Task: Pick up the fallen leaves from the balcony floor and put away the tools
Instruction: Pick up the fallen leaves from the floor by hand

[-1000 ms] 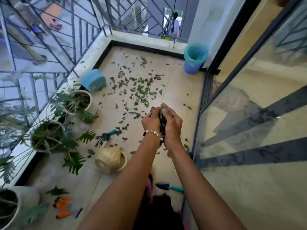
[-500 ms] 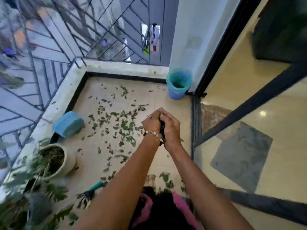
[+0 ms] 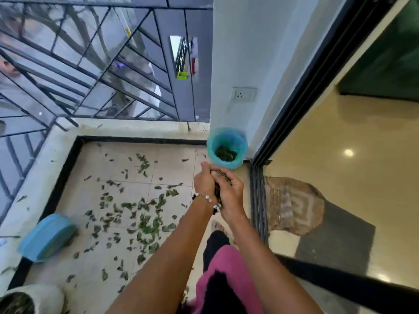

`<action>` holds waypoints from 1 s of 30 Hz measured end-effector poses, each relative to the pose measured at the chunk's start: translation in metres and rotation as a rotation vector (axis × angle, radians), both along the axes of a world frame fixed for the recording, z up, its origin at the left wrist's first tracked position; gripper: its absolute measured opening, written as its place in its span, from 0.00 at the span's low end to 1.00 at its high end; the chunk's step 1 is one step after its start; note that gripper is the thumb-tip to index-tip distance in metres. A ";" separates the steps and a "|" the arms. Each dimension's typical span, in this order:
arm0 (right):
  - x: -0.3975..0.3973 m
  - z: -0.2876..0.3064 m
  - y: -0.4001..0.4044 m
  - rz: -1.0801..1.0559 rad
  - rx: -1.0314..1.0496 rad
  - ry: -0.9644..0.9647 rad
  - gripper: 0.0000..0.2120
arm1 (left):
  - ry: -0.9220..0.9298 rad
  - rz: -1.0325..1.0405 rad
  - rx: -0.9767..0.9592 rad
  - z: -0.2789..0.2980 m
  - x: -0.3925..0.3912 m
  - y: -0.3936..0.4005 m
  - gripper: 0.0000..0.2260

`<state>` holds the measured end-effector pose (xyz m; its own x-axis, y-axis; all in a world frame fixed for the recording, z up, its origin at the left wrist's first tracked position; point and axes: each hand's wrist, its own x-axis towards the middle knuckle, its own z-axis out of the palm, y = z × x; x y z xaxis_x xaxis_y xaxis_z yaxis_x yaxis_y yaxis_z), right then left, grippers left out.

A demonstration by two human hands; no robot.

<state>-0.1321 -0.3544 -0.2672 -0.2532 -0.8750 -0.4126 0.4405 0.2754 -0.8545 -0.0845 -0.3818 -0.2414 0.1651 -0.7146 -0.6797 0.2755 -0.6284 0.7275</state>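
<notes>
Balcony floor: tiled, with fallen leaves strewn across its middle.
Bin: blue, in the far corner, already holding leaves.
Left hand and right hand: cupped together, clasping a handful, probably to prevent spilling.
Room: clear tiles before the bin; door track close on the right.

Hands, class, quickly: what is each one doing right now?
Left hand: cupped around a clump of leaves, pressed against the right.
Right hand: curled round the same leaves, near the bin.
</notes>
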 end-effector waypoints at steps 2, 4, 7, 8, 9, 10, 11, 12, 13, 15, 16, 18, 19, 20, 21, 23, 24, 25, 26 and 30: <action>-0.015 -0.012 -0.042 -0.009 0.026 -0.025 0.09 | 0.108 0.095 0.062 -0.016 -0.014 -0.046 0.23; -0.029 -0.027 -0.086 -0.011 0.072 -0.038 0.09 | 0.149 0.153 0.086 -0.030 -0.025 -0.091 0.25; -0.050 -0.057 -0.151 -0.040 0.133 -0.093 0.09 | 0.232 0.182 0.137 -0.070 -0.039 -0.150 0.27; -0.056 -0.070 -0.168 -0.065 0.161 -0.127 0.10 | 0.234 0.195 0.149 -0.083 -0.044 -0.167 0.25; -0.062 -0.084 -0.184 -0.094 0.193 -0.170 0.09 | 0.244 0.181 0.160 -0.100 -0.048 -0.185 0.22; -0.068 -0.100 -0.199 -0.119 0.215 -0.220 0.09 | 0.246 0.161 0.175 -0.115 -0.052 -0.202 0.17; -0.073 -0.117 -0.214 -0.135 0.223 -0.268 0.08 | 0.248 0.147 0.177 -0.134 -0.056 -0.218 0.14; -0.076 -0.137 -0.229 -0.147 0.239 -0.306 0.08 | 0.252 0.139 0.180 -0.154 -0.059 -0.235 0.13; -0.080 -0.159 -0.244 -0.161 0.256 -0.334 0.08 | 0.254 0.138 0.184 -0.178 -0.063 -0.251 0.13; -0.088 -0.207 -0.270 -0.202 0.298 -0.370 0.09 | 0.245 0.148 0.217 -0.222 -0.071 -0.278 0.12; -0.093 -0.231 -0.283 -0.226 0.326 -0.377 0.09 | 0.244 0.145 0.236 -0.246 -0.076 -0.291 0.11; -0.101 -0.281 -0.306 -0.264 0.366 -0.380 0.09 | 0.229 0.144 0.281 -0.295 -0.087 -0.313 0.09; -0.106 -0.305 -0.317 -0.278 0.379 -0.386 0.08 | 0.210 0.144 0.304 -0.321 -0.091 -0.324 0.10; -0.110 -0.327 -0.328 -0.301 0.410 -0.377 0.07 | 0.186 0.139 0.329 -0.343 -0.095 -0.334 0.14; -0.114 -0.349 -0.337 -0.336 0.459 -0.355 0.06 | 0.179 0.138 0.354 -0.367 -0.098 -0.343 0.19; -0.122 -0.390 -0.353 -0.397 0.556 -0.312 0.12 | 0.237 0.083 0.424 -0.413 -0.100 -0.358 0.36; -0.126 -0.405 -0.359 -0.417 0.582 -0.317 0.15 | 0.267 0.032 0.461 -0.427 -0.098 -0.364 0.42; -0.129 -0.419 -0.363 -0.437 0.594 -0.336 0.18 | 0.304 -0.013 0.488 -0.437 -0.095 -0.368 0.44; -0.133 -0.430 -0.366 -0.456 0.605 -0.352 0.19 | 0.330 -0.043 0.519 -0.443 -0.092 -0.372 0.45; -0.141 -0.448 -0.368 -0.490 0.679 -0.302 0.21 | 0.362 -0.044 0.586 -0.449 -0.082 -0.378 0.43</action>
<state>-0.2734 -0.7220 -0.7154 -0.3311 -0.2395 -0.9127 0.8217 0.4022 -0.4037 -0.1669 -0.7597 -0.6906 -0.1659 -0.2137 -0.9627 0.4029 -0.9057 0.1316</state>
